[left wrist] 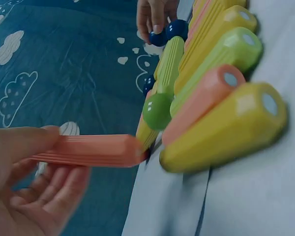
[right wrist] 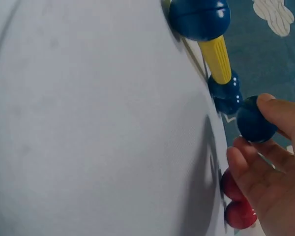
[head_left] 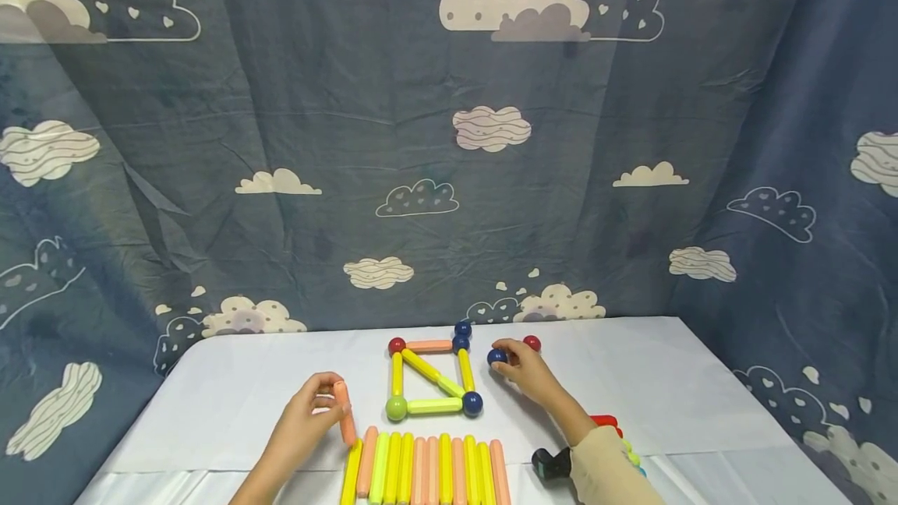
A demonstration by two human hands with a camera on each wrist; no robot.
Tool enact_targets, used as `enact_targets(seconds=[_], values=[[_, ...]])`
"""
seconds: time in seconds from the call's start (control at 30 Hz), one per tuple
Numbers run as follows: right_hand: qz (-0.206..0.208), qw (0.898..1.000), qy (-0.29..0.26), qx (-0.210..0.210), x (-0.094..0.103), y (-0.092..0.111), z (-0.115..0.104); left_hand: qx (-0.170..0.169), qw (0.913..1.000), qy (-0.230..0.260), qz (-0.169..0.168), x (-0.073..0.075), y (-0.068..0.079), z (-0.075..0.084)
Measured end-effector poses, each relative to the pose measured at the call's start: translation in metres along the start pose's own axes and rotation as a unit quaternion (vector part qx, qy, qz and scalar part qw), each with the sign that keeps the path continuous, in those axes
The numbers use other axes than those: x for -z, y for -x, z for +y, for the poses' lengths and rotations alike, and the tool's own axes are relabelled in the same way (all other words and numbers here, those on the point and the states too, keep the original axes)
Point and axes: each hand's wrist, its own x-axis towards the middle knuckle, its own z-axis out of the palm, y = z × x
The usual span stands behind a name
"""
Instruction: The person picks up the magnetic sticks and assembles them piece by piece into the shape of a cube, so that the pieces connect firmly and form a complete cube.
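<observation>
My left hand (head_left: 306, 418) pinches an orange magnetic rod (head_left: 344, 412) between thumb and fingers, its lower end right at the left end of the rod row. In the left wrist view this rod (left wrist: 101, 150) points toward a yellow rod's end. A blue ball (head_left: 496, 357) is pinched in my right hand (head_left: 528, 371), to the right of a flat frame. That frame joins yellow, orange and green rods with a red ball (head_left: 397, 346), a green ball (head_left: 396, 408) and blue balls (head_left: 472, 404); a yellow and green diagonal (head_left: 429, 369) crosses it.
Along the front lies a row of yellow, orange and green rods (head_left: 445, 466). Red balls (right wrist: 240, 213) sit just beyond my right hand. A black object (head_left: 550, 464) and colourful pieces (head_left: 605, 421) lie beside the right sleeve. A cloud-patterned curtain (head_left: 393, 100) hangs behind the white table (head_left: 631, 365).
</observation>
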Motion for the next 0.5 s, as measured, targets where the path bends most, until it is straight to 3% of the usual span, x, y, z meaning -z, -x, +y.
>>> enact_targets(seconds=[0.13, 0.33, 0.43, 0.5], values=[[0.001, 1.0, -0.014, -0.003, 0.0, 0.0, -0.006, -0.056, 0.9956, 0.066, 0.036, -0.012, -0.009, 0.005], [0.001, 1.0, -0.027, -0.003, 0.0, 0.001, -0.014, -0.149, 0.98, 0.113, 0.067, -0.037, -0.021, 0.007], [-0.001, 0.999, -0.034, 0.009, 0.0, 0.002, -0.019, -0.159, 0.9777, 0.125, 0.057, -0.049, -0.026, 0.008], [-0.003, 0.999, -0.038, 0.021, -0.001, 0.002, -0.025, -0.148, 0.9804, 0.123, 0.044, -0.054, -0.027, 0.009]])
